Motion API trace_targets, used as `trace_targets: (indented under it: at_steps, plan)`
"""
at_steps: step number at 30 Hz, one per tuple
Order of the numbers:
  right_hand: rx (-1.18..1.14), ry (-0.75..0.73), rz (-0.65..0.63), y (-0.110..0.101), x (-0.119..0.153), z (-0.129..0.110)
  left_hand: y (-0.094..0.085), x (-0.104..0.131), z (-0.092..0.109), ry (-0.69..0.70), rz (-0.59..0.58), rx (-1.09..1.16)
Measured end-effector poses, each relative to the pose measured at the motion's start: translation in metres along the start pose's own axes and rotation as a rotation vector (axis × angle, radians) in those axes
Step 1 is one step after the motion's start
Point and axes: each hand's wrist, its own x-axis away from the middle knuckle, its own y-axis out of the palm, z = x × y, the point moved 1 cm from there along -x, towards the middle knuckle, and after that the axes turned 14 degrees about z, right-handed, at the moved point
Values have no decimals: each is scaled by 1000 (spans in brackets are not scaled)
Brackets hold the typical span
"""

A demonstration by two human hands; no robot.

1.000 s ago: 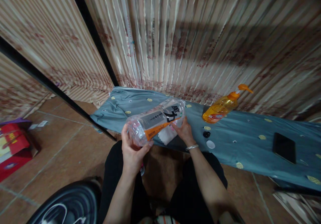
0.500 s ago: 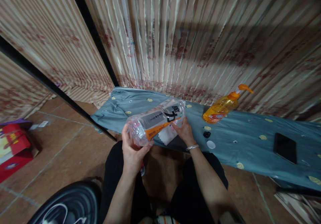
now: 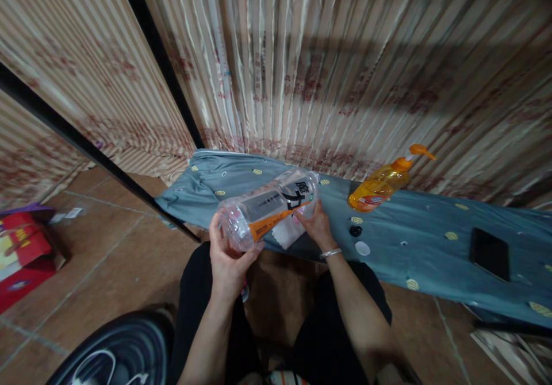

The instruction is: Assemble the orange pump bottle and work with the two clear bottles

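Observation:
Between my two hands lies a large clear plastic bottle point(image 3: 271, 206), tilted sideways, with an orange, grey and black label. My left hand point(image 3: 228, 264) is wrapped round its lower left end. At the right end my right hand point(image 3: 317, 224), with a silver bangle at the wrist, grips the bottle; some of its fingers are hidden behind it. A white cloth or tissue point(image 3: 288, 233) with pink marks shows below the bottle. Right of my right hand lie a small black cap point(image 3: 356, 231) and a white disc point(image 3: 363, 248).
A blue-green patterned cloth point(image 3: 426, 230) covers the narrow table. On it are an orange pump bottle point(image 3: 379, 184) and a black phone point(image 3: 490, 254). Black poles point(image 3: 159, 57) and a striped curtain point(image 3: 319, 57) stand behind. A red box point(image 3: 26, 253) and black round stool point(image 3: 116, 350) are at left.

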Motion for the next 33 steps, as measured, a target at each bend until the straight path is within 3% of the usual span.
trace_targets:
  at_steps: [17, 33]
  plan:
    - [48, 8, -30, -7, 1, -12, 0, 1, 2, -21, 11, -26]
    - [-16, -20, 1, -6, 1, -9, -2, 1, -3, -10, -10, -31]
